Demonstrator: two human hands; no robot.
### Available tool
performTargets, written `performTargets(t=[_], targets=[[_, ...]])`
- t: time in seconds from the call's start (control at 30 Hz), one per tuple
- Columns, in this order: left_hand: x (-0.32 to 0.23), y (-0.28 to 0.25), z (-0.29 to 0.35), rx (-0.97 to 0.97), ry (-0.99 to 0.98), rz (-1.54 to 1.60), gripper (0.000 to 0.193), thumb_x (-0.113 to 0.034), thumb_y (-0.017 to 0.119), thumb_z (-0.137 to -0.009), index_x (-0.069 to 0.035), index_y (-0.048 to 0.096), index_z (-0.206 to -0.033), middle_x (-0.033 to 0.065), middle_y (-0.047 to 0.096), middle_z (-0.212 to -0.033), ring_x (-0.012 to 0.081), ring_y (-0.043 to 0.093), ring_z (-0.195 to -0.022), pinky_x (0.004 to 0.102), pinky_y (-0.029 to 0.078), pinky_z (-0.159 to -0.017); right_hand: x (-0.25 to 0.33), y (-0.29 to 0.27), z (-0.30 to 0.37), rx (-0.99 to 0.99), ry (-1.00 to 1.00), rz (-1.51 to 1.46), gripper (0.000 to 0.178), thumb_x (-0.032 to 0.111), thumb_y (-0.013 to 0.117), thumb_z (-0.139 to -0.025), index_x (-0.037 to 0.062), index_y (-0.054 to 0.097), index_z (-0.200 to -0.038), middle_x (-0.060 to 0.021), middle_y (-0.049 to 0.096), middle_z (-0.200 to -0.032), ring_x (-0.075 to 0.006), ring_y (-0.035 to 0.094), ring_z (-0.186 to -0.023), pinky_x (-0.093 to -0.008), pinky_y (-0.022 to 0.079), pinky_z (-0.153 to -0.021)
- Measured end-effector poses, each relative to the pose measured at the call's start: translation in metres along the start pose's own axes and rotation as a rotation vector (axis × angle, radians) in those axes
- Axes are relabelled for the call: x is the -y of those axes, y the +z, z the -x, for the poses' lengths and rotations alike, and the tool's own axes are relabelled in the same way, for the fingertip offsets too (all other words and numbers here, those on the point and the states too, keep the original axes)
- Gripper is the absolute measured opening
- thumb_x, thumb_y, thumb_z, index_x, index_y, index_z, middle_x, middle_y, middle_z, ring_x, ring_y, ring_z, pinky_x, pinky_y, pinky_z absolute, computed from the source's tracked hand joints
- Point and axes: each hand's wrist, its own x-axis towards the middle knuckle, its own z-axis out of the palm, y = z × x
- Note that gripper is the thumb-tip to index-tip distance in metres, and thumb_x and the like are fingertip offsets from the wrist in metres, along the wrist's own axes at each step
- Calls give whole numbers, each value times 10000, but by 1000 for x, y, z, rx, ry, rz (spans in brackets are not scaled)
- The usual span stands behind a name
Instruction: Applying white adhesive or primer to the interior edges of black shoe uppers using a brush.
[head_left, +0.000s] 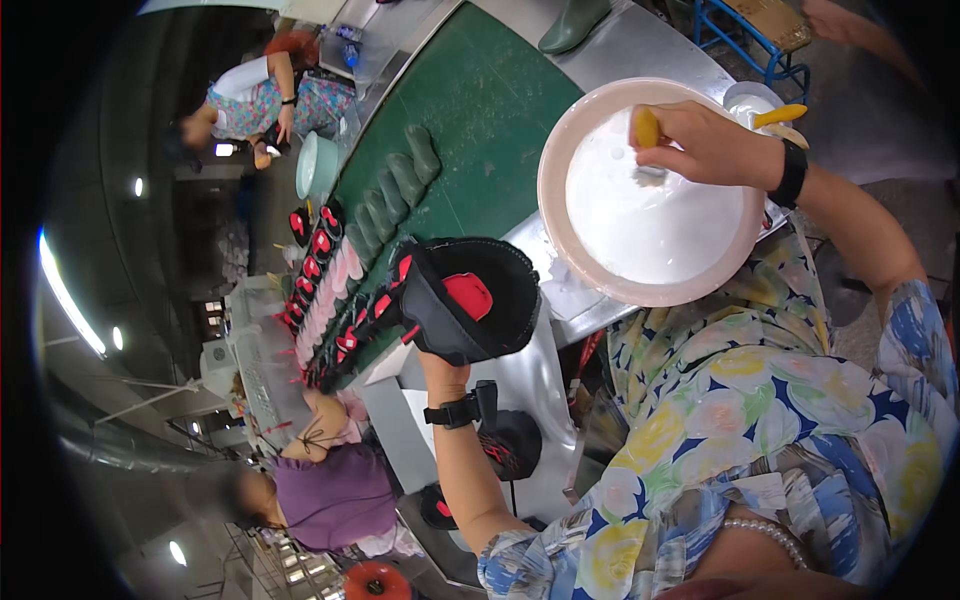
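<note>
My left hand [441, 362] is pushed up into a black shoe upper [470, 300] with a red patch and holds it raised by the edge of the green conveyor belt [480, 110]; the fingers are hidden inside it. My right hand [705, 145] grips a yellow-handled brush [647, 128]. Its bristles dip into white paste in a wide pink bowl [556, 160] on the metal bench to the right of the shoe.
On the belt lie rows of green soles [400, 180], pink pieces [335, 290] and black-and-red uppers [318, 240]. A small white cup with another yellow brush [768, 112] stands behind the bowl. A person in purple [335, 495] and one in a floral top [250, 100] work alongside.
</note>
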Motion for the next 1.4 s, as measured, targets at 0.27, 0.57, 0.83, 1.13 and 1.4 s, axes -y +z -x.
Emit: performTargets(t=[0.27, 0.57, 0.83, 1.13, 1.4], targets=[[24, 32, -26, 171, 224, -451, 511, -334, 466, -1040, -65, 405, -1469, 120, 525, -1443, 298, 504, -1320, 460, 397, -1138, 48, 6, -53, -178, -246, -424, 258, 244, 677, -901, 15, 579, -966, -148, 655, -789, -308, 655, -741, -386, 490, -683], [46, 69, -19, 85, 930, -1495, 445, -218, 458, -1052, -64, 401, -1466, 111, 504, -1455, 282, 499, -1307, 410, 397, -1116, 44, 5, -28, -258, -89, -270, 303, 233, 711, -885, 2, 516, -899, -166, 610, -737, -376, 622, -703, -437, 469, -655], [68, 73, -25, 240, 578, -584, 443, -185, 486, -1035, -47, 429, -1452, 132, 536, -1415, 262, 559, -1237, 393, 478, -1034, 38, 2, -32, -251, -80, -285, 254, 236, 690, -914, 13, 570, -907, -116, 642, -776, -268, 641, -693, -356, 493, -646], [59, 110, -38, 226, 695, -902, 452, -185, 509, -1023, -41, 441, -1446, 142, 543, -1410, 270, 571, -1229, 401, 491, -1028, 63, 27, -12, -193, 400, -664, 376, 314, 686, -887, -52, 615, -934, -159, 706, -788, -201, 711, -666, -293, 558, -606], [30, 113, -44, 196, 790, -1220, 462, -185, 532, -1010, -36, 453, -1440, 152, 550, -1405, 278, 583, -1221, 409, 504, -1021, 65, 42, 1, -273, 301, -874, 295, 244, 711, -900, -30, 645, -986, -97, 699, -813, -144, 679, -671, -272, 535, -611]])
